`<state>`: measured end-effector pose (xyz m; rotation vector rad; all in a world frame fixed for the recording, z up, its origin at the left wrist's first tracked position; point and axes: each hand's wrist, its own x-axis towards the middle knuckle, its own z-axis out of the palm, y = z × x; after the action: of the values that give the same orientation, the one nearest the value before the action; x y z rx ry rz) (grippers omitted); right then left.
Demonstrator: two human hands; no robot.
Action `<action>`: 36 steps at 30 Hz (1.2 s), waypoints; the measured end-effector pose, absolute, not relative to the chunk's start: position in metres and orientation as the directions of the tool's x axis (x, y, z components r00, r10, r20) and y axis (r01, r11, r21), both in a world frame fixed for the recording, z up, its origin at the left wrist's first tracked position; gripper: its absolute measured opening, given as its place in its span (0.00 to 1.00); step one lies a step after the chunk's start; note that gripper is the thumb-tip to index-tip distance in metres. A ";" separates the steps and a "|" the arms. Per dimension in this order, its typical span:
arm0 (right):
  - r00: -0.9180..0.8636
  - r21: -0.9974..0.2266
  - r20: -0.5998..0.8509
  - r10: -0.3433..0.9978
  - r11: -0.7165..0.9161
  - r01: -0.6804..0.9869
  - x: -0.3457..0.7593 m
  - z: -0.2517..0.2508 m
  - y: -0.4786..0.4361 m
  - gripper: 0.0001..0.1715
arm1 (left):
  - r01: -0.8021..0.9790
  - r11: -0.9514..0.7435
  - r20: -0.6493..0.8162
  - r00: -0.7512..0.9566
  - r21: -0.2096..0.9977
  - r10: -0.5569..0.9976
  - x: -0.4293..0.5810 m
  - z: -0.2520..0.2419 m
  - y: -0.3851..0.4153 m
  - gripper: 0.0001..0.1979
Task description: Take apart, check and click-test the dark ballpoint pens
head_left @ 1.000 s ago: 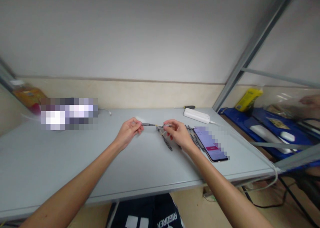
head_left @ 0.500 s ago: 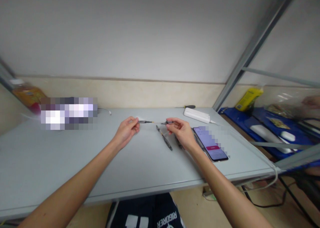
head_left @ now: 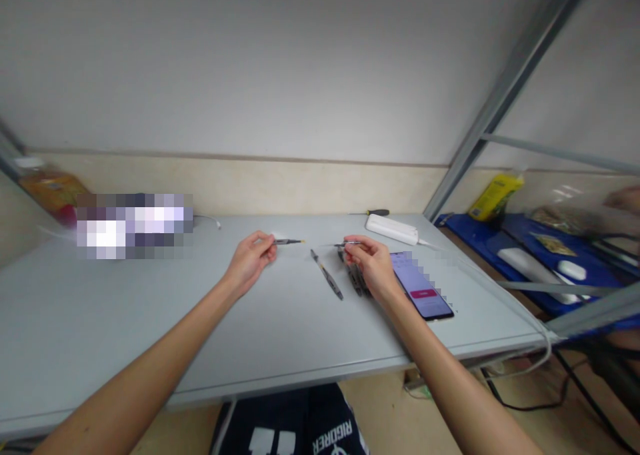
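Note:
My left hand (head_left: pixel 251 260) is closed in a pinch on a short dark pen part (head_left: pixel 289 242) with a yellowish tip pointing right. My right hand (head_left: pixel 371 267) is pinched on another thin pen part (head_left: pixel 341 244) that points left. The two parts are apart, with a gap between their tips, a little above the grey table (head_left: pixel 150 322). A whole dark pen (head_left: pixel 327 275) lies on the table between my hands. More dark pens (head_left: pixel 356 278) lie partly hidden under my right hand.
A phone (head_left: pixel 421 285) with a lit screen lies right of my right hand. A white power strip (head_left: pixel 391 229) and a small screwdriver (head_left: pixel 373 212) sit at the back. Blurred items (head_left: pixel 134 224) rest at the back left. A metal frame (head_left: pixel 495 108) borders a neighbouring blue-covered bench (head_left: pixel 525 248).
The pen, held whole between both hands a second ago, has been pulled apart. My hands have drawn away from each other, each with one part.

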<state>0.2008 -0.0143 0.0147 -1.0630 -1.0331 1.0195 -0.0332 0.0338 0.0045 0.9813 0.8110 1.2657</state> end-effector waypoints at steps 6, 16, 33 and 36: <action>0.207 -0.970 0.161 0.965 0.193 -0.149 0.197 0.015 -0.016 0.16 | -0.375 0.031 0.031 0.158 0.927 0.987 -0.033 0.004 0.032 0.15; 0.207 -0.968 0.136 0.969 0.174 -0.180 0.198 0.015 -0.015 0.16 | -0.380 0.023 0.044 0.167 0.925 0.985 -0.033 0.003 0.033 0.14; 0.100 -0.973 0.165 0.981 0.178 -0.144 0.177 0.013 -0.016 0.16 | -0.357 0.086 0.001 0.238 0.930 0.971 -0.030 0.002 0.030 0.14; 0.090 -0.974 0.169 0.982 0.180 -0.136 0.175 0.012 -0.015 0.17 | -0.365 0.105 -0.013 0.246 0.925 0.969 -0.029 0.002 0.029 0.15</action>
<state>0.1751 -0.0154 0.0121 -1.0129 -1.1263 1.0890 -0.0294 0.0294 0.0023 0.9873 0.7844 1.1486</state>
